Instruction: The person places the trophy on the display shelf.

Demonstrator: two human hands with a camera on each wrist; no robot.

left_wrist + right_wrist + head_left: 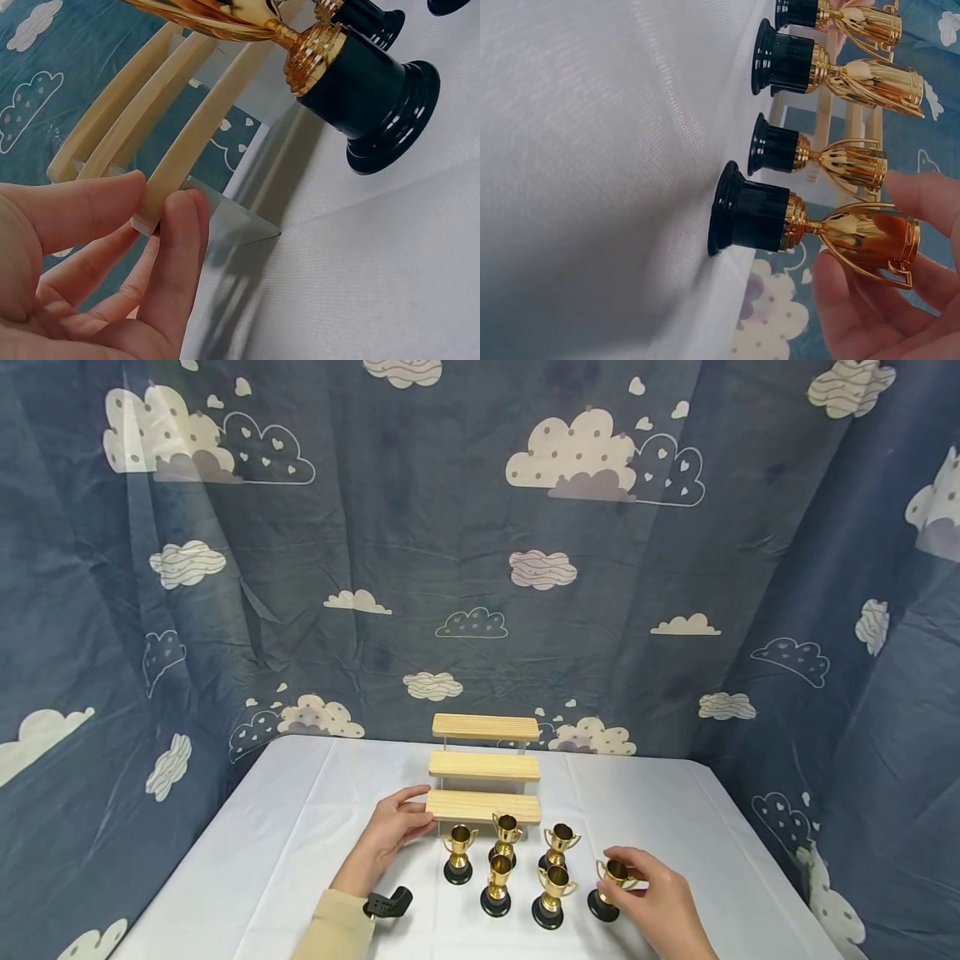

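A gold trophy cup (609, 888) on a black base stands nearest the camera, at the right end of the front row, and the right hand (660, 906) curls its fingers (922, 199) around the cup part; the right wrist view shows fingertips on both sides of the bowl, though whether they press it or only frame it is hard to tell. Its base still sits on the white tablecloth (285, 843).

Counting that cup, there are six trophies: three in the front row and three behind, all in front of the wooden stepped stand (484, 768). Left of the held cup come the second front trophy (551, 897) and the third (497, 887); behind them, closer to the stand, stand three more (558, 847), (506, 837), (459, 853).

The stand has three wooden steps, all bare. The left hand (390, 831) grips the left end of the lowest step, thumb above and fingers (176, 255) below its edge.

A small black clip-like object (388, 903) lies by the left wrist, left of the trophies.

Open cloth stretches to the left and right of the stand, out to the table's side edges, where the blue cloud-print curtain (480, 568) hangs close around.
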